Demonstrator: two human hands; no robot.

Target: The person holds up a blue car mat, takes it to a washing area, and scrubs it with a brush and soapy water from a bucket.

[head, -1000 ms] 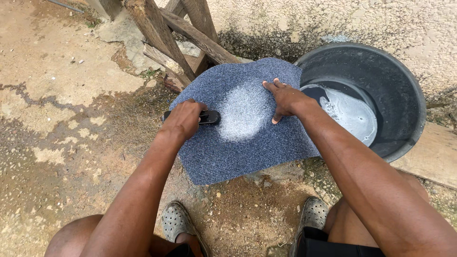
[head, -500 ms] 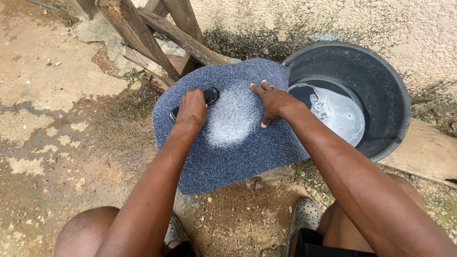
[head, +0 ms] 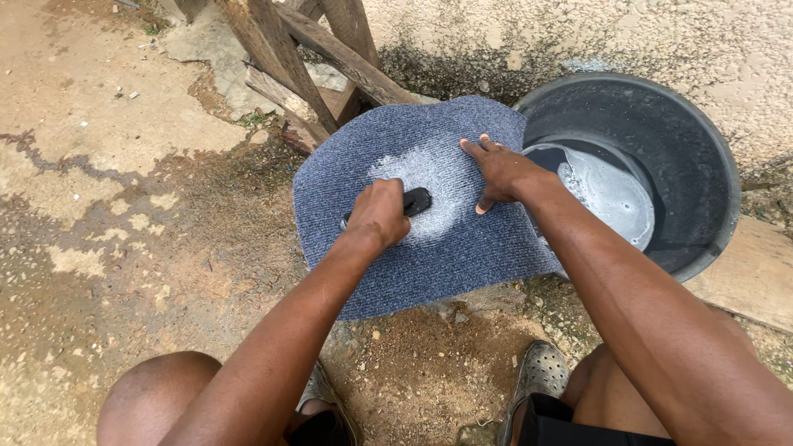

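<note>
While the left hand [head: 377, 216] grips a black scrub brush [head: 410, 203] on the ribbed blue mat [head: 429, 248], the right hand [head: 501, 172] presses flat, fingers spread, beside white foam [head: 421, 177].

The mat [head: 438, 206] is blue-grey ribbed cloth, matt, with white foam at its middle. The brush [head: 410, 201] looks like black plastic, slightly glossy. At 3 o'clock the basin [head: 710, 165] is dull dark plastic holding cloudy, shiny water. At 12 o'clock the planks [head: 289, 49] are rough weathered wood. The ground [head: 124, 206] is coarse, damp concrete and dirt.
</note>
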